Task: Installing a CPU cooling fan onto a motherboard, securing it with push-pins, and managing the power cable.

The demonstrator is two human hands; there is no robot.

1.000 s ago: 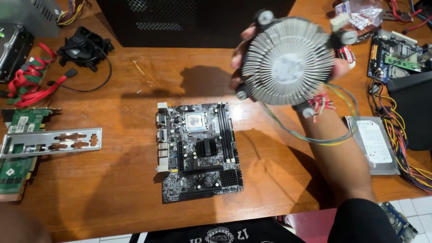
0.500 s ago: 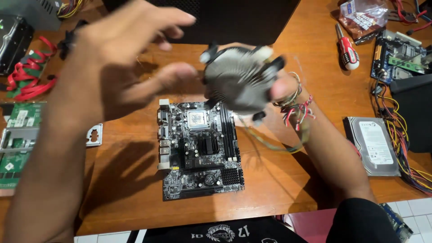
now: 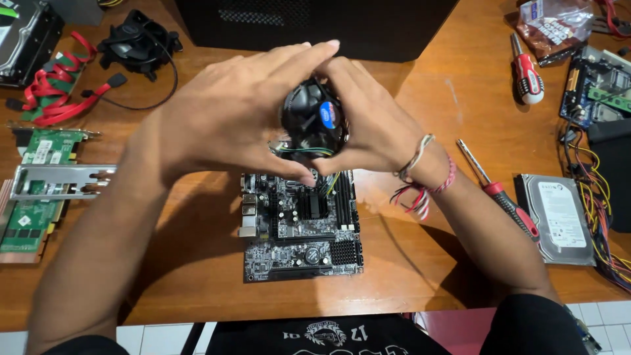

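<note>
Left hand (image 3: 227, 112): palm down, fingers curled, fingertips meeting right's.
Right hand (image 3: 371, 118): cupped, thumb lowermost, wrist banded.

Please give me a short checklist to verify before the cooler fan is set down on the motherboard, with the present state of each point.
1. Both hands grip the cooler fan: ok, left hand and right hand wrap its sides.
2. Fan is above the motherboard: ok, it is over the board's upper part.
3. Fan faces up: ok, black blades and blue hub sticker show.
4. Fan cable is free: cannot tell, coloured wires hang under the fan, toward the board.
5. Socket is uncovered and clean: cannot tell, hands hide it.
6. Screwdriver within reach: ok, on the table right of the board.
</note>
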